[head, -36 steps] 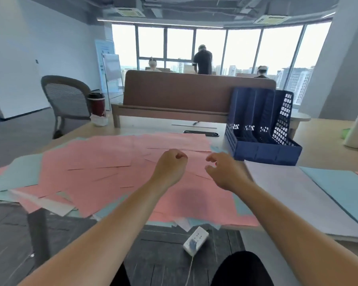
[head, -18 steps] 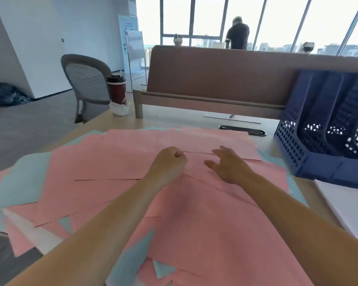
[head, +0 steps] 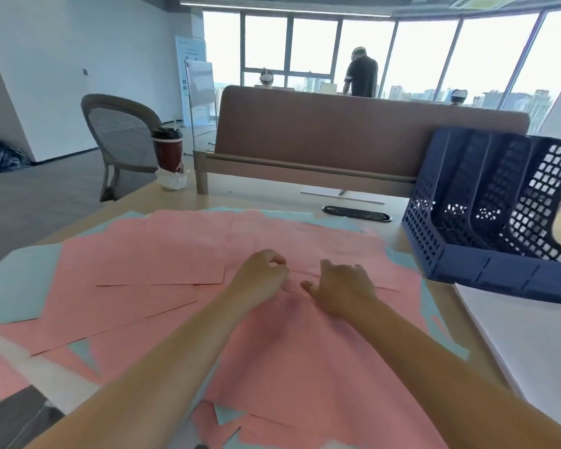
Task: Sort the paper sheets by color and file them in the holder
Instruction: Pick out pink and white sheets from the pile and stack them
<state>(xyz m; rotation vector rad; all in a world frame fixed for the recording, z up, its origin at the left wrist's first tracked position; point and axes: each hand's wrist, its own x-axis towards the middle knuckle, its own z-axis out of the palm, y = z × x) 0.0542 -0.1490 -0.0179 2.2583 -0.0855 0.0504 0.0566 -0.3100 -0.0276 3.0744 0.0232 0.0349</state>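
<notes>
Fingers of the left hand [head: 259, 277] curled under; right hand [head: 341, 291] lying loose on the pink sheets [head: 175, 254].
Left knuckles rest on the pink layer, fingertips tucked in toward the palm; whether they pinch a sheet edge cannot be told. Right fingers relaxed and slightly spread, palm down on the paper, thumb pointing toward the left hand, holding nothing. The two hands sit just beside each other, not touching. Pink sheets overlap loosely across the table [head: 272, 197], with pale blue sheets [head: 17, 286] showing at the left edge and under the far corners. White sheets [head: 531, 345] lie to the right. Blue mesh holder [head: 486, 270] stands upright at far right, apart from both hands, slots facing the camera.
</notes>
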